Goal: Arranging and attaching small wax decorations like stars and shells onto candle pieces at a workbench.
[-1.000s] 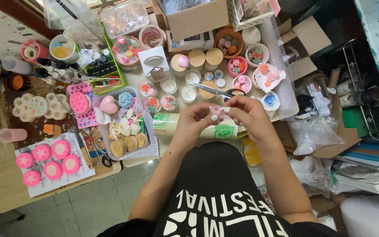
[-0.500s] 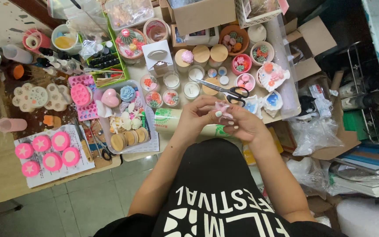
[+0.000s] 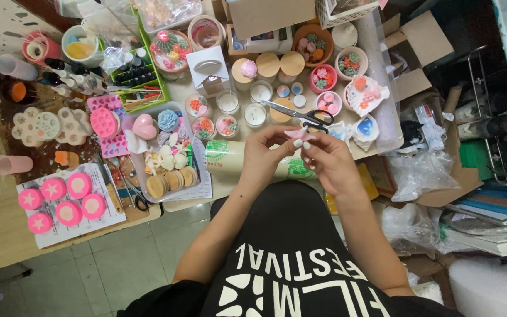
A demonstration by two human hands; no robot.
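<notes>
Hands meet at the centre of the frame over a crowded craft counter (image 3: 7, 246): the left hand (image 3: 262, 157) and the right hand (image 3: 330, 161) both pinch a small pink piece (image 3: 299, 134) between thumb and fingertips, each closed on it from its own side. The piece sits just above the person's lap, in front of a pale roll with green print (image 3: 230, 158) lying at the counter's near edge. Its exact shape is too small to tell.

Scissors (image 3: 300, 114) lie open on the counter just beyond the hands, blades pointing toward upper left. Behind them stand small glass jars of white wax (image 3: 228, 101), and bowls of pink and orange decorations (image 3: 323, 78) fill the upper centre. A clear tray of shells and discs (image 3: 168, 155) sits left of centre; round pink moulds (image 3: 60, 199) rest on paper at lower left.

The work appears to be at the fine-handling stage, with the piece being shaped, peeled or checked by fingertip. Any next move likely calls for a light, steady two-sided pinch so the small piece neither bends nor drops.
</notes>
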